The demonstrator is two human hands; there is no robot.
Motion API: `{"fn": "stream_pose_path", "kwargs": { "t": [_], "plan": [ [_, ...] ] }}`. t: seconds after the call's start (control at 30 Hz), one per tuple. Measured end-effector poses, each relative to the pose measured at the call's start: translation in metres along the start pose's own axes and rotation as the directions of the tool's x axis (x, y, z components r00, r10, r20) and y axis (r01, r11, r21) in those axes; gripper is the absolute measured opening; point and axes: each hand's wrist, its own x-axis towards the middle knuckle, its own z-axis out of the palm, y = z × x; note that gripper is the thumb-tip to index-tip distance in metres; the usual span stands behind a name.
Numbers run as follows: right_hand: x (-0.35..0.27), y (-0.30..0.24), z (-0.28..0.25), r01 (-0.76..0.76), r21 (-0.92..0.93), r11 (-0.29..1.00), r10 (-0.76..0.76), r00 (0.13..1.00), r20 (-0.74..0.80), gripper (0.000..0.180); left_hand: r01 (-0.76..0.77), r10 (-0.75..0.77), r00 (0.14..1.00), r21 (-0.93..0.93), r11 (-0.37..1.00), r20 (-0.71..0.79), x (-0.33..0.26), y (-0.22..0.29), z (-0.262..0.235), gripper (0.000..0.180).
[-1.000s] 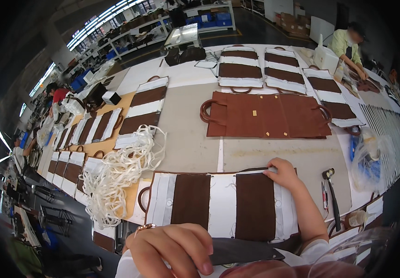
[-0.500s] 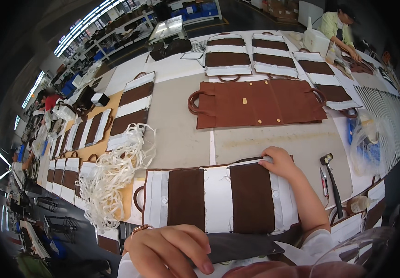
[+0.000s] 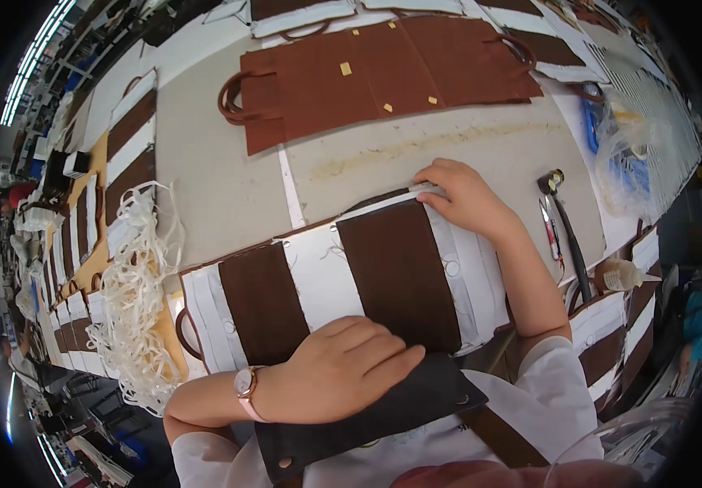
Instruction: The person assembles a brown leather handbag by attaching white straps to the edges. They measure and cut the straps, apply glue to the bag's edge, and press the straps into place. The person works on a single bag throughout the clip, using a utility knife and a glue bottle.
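Note:
In front of me lies an unfolded brown bag panel, inner side up, with dark brown and white bands, round snaps and a brown handle at its left end. At its far edge, toward the right, my right hand pinches the white-edged border between thumb and fingers. My left hand, wearing a wristwatch, hangs over the near edge with loosely bent fingers pointing right and nothing visible in them. Beneath it is a black piece of material with metal snaps; whether it joins the panel I cannot tell.
A reddish-brown bag piece with handles lies flat beyond. A heap of white strips sits on the left. At right are a black-handled hammer, a slim red-and-silver tool, a small bottle and clear plastic bags.
The view has tilted down and shifted right. My left hand has moved forward, over the panel's near edge. My right hand keeps its pinch on the far edge. More of the black piece shows.

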Motion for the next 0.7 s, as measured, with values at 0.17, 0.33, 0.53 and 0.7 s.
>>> {"fn": "stream_pose_path", "kwargs": {
  "t": [0.17,0.33,0.53,0.7],
  "plan": [
    [0.0,-0.004,-0.002,0.022,0.062,0.998,-0.02,0.999,-0.031,0.023,0.049,-0.089,0.978,0.208,0.977,0.188,-0.006,-0.047,0.039,0.053],
    [0.001,-0.004,-0.002,-0.076,0.133,0.988,0.079,0.997,-0.017,0.028,0.086,-0.13,0.95,0.162,0.983,0.283,0.0,-0.091,0.053,0.084],
    [0.004,-0.009,-0.007,-0.12,0.165,0.979,0.122,0.992,-0.005,0.026,0.074,-0.12,0.966,0.197,0.978,0.231,0.007,-0.126,0.055,0.088],
    [0.006,-0.008,-0.003,-0.136,0.111,0.985,0.131,0.99,0.044,0.027,0.114,-0.143,0.966,0.138,0.984,0.217,0.006,-0.138,0.062,0.084]
  ]
}}
